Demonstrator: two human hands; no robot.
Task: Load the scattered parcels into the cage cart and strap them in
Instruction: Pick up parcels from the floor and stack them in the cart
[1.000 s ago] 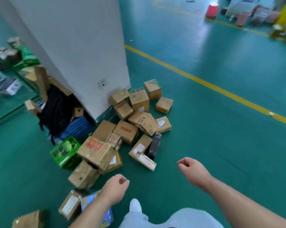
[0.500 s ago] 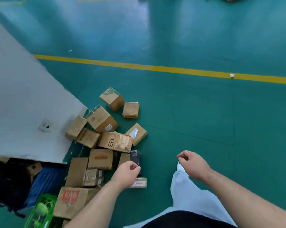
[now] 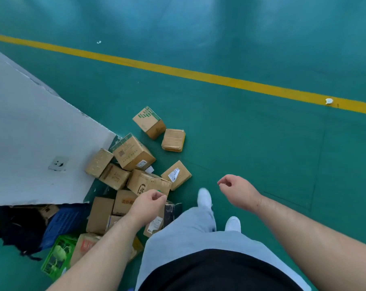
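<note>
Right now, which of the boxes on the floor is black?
The black box just right of the left hand, next to the grey trouser leg. It is dark; the cardboard parcels around it are brown.

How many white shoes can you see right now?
2. One white shoe is farther out on the green floor, just right of the boxes. The other is nearer, to its right, partly hidden by the grey trousers.

Just off the white pillar's [image 3: 30, 143] corner, a brown carton [image 3: 145, 183] is showing a black "JS" mark. Nearer the pillar's base, another carton [image 3: 123, 202] is carrying orange Chinese characters (the left hand [image 3: 148, 206] is covering some). Other labels are blurring out.
</note>
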